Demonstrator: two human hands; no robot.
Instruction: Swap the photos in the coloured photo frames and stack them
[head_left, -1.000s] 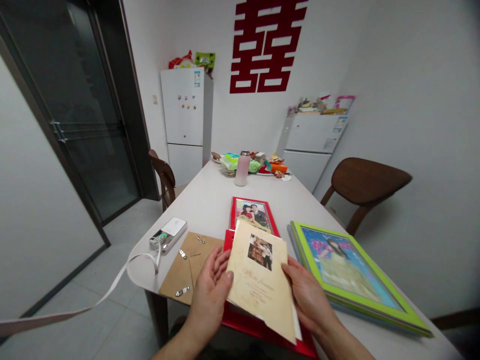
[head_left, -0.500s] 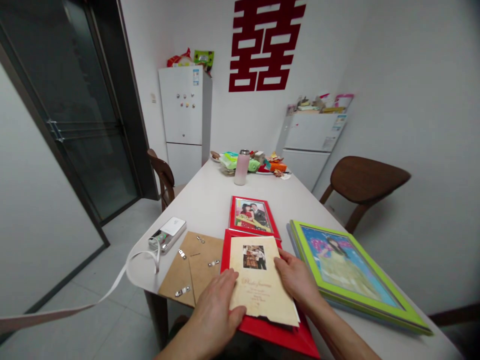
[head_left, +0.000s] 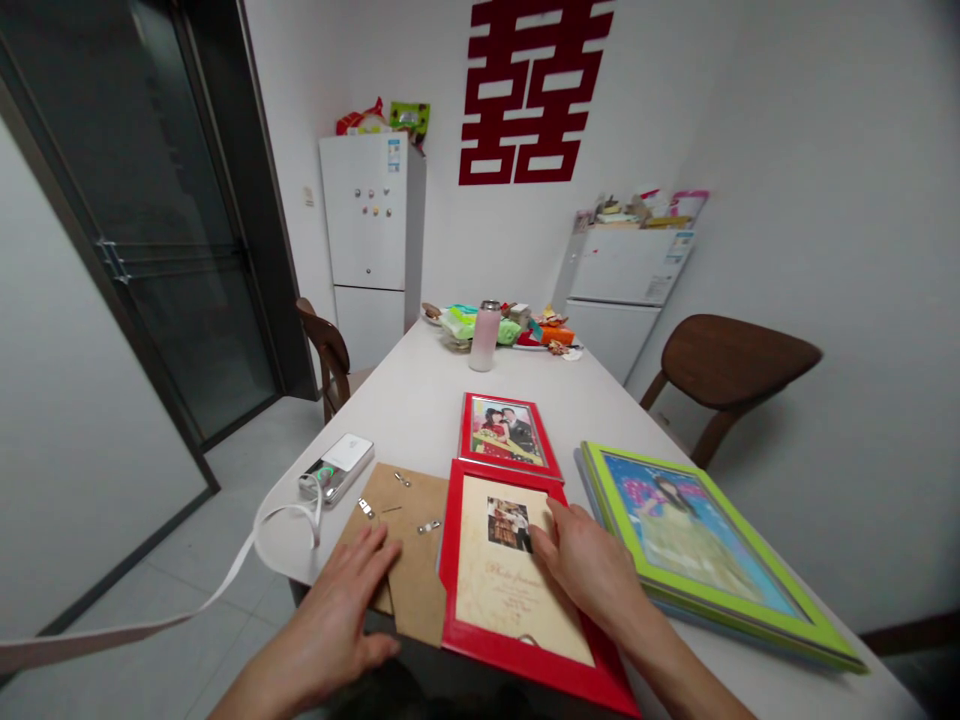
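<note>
A red picture frame (head_left: 451,580) lies at the near edge of the white table (head_left: 420,400), with a cream sheet bearing a small photo (head_left: 510,585) lying inside it. My right hand (head_left: 589,575) rests flat on the sheet's right side, fingers stretched toward the photo. My left hand (head_left: 334,625) lies open on the brown backing board (head_left: 409,545), which sits left of the frame and carries small metal clips.
A smaller red framed photo (head_left: 506,432) lies just beyond. A large green frame (head_left: 705,550) lies on the right. A white device with strap (head_left: 336,467) sits at the left edge. A bottle (head_left: 484,336) and clutter stand at the far end; chairs flank the table.
The cream sheet, held up in both hands, came down and now lies inside the red frame. My left hand left it and moved left onto the brown backing board.
</note>
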